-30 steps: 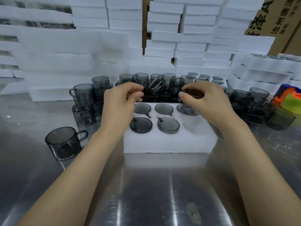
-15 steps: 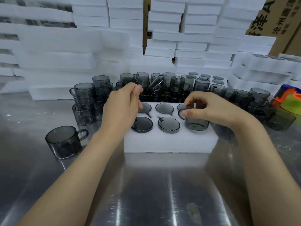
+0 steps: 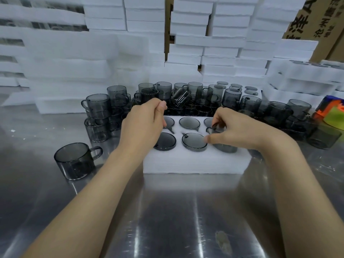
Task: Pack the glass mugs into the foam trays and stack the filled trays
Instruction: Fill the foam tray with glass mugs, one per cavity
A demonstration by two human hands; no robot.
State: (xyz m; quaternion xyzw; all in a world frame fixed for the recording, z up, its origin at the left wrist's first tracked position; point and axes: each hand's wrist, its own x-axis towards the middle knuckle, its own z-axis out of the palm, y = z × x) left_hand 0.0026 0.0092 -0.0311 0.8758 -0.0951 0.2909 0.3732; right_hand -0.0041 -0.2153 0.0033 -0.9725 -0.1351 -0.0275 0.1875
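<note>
One lone mug (image 3: 78, 160) of smoky grey glass stands upright at the left of the shiny metal tabletop (image 3: 167, 220), handle to the right, apart from the rest. Behind it a crowd of loose mugs (image 3: 115, 101) runs across the tabletop, some stacked two high and one tipped over; they overlap too much for an exact count.

The left hand (image 3: 143, 125) hovers over the left end of the foam tray (image 3: 195, 162), fingers curled in, thumb tip against the forefinger, with nothing visible in it. The one tray in front has six pockets in two rows of three. Five seated mugs (image 3: 194, 142) sit in it, showing as dark round discs, the back-left one partly hidden by the left hand.

The right hand (image 3: 240, 133) grasps the sixth mug (image 3: 226, 147) from above, at the front-right pocket, not fully sunk in.

More mugs stand further right, then a bright orange, green and blue object (image 3: 333, 112) at the edge. White foam stacks (image 3: 223, 45) fill the back, with cardboard boxes (image 3: 305, 17) at upper right.
</note>
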